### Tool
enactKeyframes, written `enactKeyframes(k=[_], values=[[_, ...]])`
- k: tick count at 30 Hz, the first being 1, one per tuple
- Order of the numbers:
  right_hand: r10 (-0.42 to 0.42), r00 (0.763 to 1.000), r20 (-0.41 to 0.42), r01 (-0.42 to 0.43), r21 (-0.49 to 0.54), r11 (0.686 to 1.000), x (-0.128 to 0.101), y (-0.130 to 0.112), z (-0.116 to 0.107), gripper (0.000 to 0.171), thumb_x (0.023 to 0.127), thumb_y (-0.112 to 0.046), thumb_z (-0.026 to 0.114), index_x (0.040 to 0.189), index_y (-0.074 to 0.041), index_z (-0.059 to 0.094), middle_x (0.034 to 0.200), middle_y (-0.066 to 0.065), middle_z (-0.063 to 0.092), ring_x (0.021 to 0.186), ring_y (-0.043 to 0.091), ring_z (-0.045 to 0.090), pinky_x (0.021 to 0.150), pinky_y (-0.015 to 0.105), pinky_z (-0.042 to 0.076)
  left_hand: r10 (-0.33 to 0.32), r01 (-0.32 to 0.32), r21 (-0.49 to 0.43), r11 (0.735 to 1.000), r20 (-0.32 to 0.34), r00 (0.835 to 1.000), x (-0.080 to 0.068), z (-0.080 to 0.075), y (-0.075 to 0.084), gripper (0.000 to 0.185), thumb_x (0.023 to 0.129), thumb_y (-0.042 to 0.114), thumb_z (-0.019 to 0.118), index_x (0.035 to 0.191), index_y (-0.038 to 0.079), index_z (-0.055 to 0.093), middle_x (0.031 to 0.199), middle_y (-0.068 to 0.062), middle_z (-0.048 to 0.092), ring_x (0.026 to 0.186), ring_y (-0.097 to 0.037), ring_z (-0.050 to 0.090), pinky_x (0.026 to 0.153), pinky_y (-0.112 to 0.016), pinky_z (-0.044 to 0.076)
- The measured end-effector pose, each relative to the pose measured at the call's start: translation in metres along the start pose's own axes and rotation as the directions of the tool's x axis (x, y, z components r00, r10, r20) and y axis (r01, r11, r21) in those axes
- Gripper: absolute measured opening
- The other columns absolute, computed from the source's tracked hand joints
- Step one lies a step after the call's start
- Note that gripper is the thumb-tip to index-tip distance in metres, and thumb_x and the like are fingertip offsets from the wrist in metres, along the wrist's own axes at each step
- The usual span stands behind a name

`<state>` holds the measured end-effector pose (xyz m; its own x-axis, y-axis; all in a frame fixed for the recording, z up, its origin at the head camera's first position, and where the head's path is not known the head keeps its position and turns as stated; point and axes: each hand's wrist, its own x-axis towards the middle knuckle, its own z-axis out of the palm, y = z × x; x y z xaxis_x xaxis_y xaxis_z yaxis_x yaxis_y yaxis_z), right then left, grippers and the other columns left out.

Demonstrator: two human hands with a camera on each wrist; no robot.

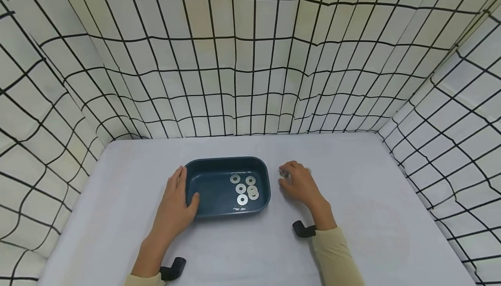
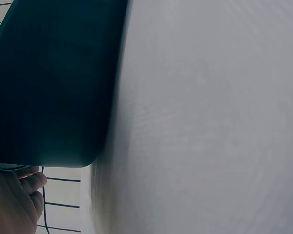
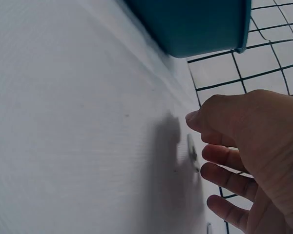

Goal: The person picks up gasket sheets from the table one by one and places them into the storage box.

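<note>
Dark blue plastic tray (image 1: 203, 168) sits mid-tabletop (image 1: 372, 233), steadied at 9 o'clock by the left hand (image 1: 174, 203), its grip relaxed, thumb on the rim. 5 washers (image 1: 245, 189) lie inside. At 3 o'clock, the right hand (image 1: 299, 183) curls narrowly over a loose washer (image 3: 191, 152): thin, stiff, probably slippery, best pinched by its edge.

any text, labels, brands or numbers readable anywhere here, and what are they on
None: no word, label, brand, number or sign can be read in any view.
The dark blue tray, the metal washers in it, the white table and the grid-patterned cloth walls are all unmarked.
The left hand touches the tray; the right hand rests on the table beside it.
</note>
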<state>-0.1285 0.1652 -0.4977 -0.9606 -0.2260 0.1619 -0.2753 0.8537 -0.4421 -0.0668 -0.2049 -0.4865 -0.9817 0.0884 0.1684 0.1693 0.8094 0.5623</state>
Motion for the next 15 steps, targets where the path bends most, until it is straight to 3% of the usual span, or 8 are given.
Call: enactKeyframes(k=[15], values=[[0.07,0.997,0.019,-0.07,0.003,0.998,0.0023,-0.0053,0.0046,0.022,0.093,-0.014,0.078,0.113,-0.004,0.078,0.111,0.014,0.078,0.107,0.031,0.07,0.101,0.053,0.054,0.008,-0.008,0.012,1.0,-0.022,1.0,-0.0035,-0.002,-0.0019,0.082,0.101,0.018,0.062,0.167,-0.005,0.019,0.173,-0.026,0.021,0.159,-0.052,0.025,0.127,-0.07,0.028]])
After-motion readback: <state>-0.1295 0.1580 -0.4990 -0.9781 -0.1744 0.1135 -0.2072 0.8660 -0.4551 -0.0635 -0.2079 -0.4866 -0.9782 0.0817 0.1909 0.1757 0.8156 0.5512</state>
